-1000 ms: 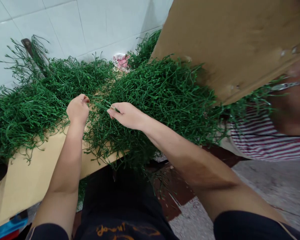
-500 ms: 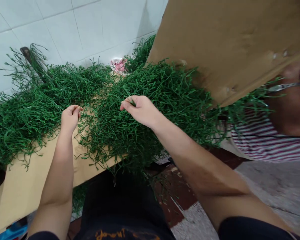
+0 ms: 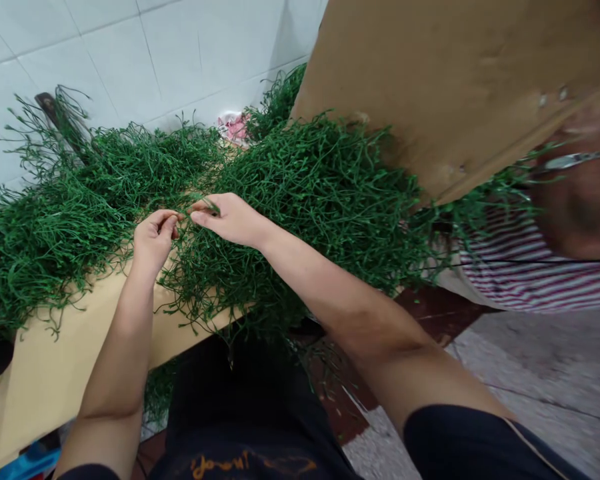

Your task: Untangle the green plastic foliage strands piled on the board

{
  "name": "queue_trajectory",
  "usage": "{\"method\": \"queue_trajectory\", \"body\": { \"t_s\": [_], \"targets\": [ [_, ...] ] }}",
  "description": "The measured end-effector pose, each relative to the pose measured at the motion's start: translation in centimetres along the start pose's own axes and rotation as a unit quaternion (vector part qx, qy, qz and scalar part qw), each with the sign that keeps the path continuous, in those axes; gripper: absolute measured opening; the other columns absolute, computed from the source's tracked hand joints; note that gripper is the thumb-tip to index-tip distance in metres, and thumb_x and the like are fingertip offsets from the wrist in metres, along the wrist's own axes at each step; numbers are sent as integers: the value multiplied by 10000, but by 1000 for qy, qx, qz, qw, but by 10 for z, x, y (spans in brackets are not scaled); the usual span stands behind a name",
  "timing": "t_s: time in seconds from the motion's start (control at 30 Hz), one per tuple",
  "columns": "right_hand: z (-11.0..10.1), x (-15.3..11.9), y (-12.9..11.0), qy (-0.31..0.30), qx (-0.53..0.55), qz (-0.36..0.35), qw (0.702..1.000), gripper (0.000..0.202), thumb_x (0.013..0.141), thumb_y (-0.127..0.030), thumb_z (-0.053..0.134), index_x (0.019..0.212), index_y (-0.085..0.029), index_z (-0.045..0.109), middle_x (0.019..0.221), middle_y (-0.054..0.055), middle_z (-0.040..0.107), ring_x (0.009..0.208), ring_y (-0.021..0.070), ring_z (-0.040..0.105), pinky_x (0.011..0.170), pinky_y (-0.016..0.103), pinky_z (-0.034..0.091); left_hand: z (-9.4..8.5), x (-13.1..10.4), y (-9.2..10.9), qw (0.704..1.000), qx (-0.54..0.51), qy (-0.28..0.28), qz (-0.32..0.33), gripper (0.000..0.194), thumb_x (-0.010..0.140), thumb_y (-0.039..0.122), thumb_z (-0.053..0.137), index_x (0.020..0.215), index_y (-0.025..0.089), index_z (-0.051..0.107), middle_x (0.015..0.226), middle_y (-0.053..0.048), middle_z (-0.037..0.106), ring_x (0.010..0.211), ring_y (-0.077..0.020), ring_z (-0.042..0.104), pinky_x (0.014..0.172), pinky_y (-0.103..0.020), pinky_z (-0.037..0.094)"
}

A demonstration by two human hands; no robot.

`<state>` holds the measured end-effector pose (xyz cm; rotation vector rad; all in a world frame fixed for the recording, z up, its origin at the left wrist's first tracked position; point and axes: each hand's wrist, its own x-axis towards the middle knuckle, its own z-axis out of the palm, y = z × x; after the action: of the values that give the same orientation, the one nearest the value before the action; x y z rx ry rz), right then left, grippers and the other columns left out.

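Observation:
My left hand (image 3: 155,239) is closed in a pinch above the cardboard, its fingertips meeting those of my right hand. What it pinches is too small to make out. My right hand (image 3: 226,217) is closed around a short piece of green plastic stem (image 3: 211,207), which shows between thumb and fingers. Beneath my right forearm lies a big heap of thin green plastic stems with small budded tips (image 3: 325,180). A second pile of green stems (image 3: 55,227) spreads along the left side. Both heaps rest on a cardboard sheet (image 3: 75,340).
A large brown board (image 3: 460,87) leans over the heap at the upper right. Behind it shows another person's arm (image 3: 575,207) and striped clothing (image 3: 530,273). A pink and white bundle (image 3: 235,127) sits by the tiled wall (image 3: 220,53). A dark upright bar (image 3: 60,120) rises at the left.
My right hand has moved left, away from the middle of the heap, to meet my left hand. My left hand has shifted slightly right.

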<state>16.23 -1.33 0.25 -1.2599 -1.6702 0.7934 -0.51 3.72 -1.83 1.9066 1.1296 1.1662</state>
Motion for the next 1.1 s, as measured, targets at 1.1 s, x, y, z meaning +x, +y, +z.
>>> {"method": "queue_trajectory", "body": {
  "t_s": [1.1],
  "targets": [
    [-33,-7,-8,9,346,152,926,383,915,-468,406,854,-132,580,591,-49,384,424,22,289,386,168,268,4,1,-1,996,84,-26,12,286,764,329,579,963,159,694,999,-89,693,892,-184,628,830,-318,476]
  ]
}}
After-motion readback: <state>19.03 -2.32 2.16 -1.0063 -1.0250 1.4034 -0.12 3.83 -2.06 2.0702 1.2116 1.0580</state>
